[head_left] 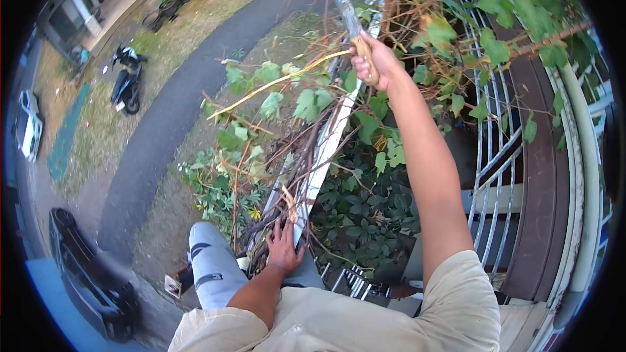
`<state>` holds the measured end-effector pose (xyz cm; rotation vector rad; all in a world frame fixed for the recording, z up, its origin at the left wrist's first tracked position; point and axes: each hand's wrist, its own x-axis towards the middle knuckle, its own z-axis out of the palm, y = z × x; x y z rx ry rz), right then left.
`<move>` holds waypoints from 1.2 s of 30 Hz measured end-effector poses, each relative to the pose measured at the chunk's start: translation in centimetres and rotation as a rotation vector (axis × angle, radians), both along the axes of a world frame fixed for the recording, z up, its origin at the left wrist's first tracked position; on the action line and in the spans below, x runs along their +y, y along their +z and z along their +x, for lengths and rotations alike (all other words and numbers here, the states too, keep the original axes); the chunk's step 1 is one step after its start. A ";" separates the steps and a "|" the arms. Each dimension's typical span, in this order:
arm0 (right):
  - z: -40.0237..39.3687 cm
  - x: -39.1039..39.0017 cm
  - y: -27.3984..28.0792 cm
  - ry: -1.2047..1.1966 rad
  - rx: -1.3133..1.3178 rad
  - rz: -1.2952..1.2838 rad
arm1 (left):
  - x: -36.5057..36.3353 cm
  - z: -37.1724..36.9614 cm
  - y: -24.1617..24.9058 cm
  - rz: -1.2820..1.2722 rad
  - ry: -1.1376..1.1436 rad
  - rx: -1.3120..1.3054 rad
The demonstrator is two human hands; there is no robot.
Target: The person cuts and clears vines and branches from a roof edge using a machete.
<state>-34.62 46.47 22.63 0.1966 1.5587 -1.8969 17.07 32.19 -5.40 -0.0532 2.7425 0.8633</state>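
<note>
My right hand (378, 62) is wrapped round the wooden handle of a long-bladed knife (343, 1), held out ahead with its blade pointing up and away among the vines. Lower down, my left hand (283, 248) rests with fingers spread on the white wall ledge (331, 140), beside bundled brown vine stems (303, 163). A pale cut stem end (289, 203) lies just above its fingertips. One long yellowish stem (280, 81) stretches leftward from near my right hand. Leafy branches hang on both sides of the ledge.
Metal bars (499, 176) and a brown roof edge (538, 189) run along the right. Dark leafy plants (358, 221) grow below. Far down on the left are a paved path (176, 98), a motorbike (126, 81), a black car (91, 274) and a white car (29, 127).
</note>
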 end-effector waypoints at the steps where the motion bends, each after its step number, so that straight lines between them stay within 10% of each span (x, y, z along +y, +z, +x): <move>1: 1.4 -0.8 -0.7 0.058 0.000 0.070 | 0.0 0.0 0.0 -0.014 -0.001 -0.026; 10: 15.7 -8.9 -5.3 0.041 -0.042 -0.018 | -0.5 0.8 0.6 -0.024 -0.017 -0.027; 23: 34.2 10.7 -8.3 -0.508 0.254 0.090 | 0.0 1.8 0.0 -0.033 0.021 0.087; 36: 43.6 19.1 -22.6 -0.823 -0.405 -0.244 | 1.0 1.6 1.5 -0.068 0.006 0.043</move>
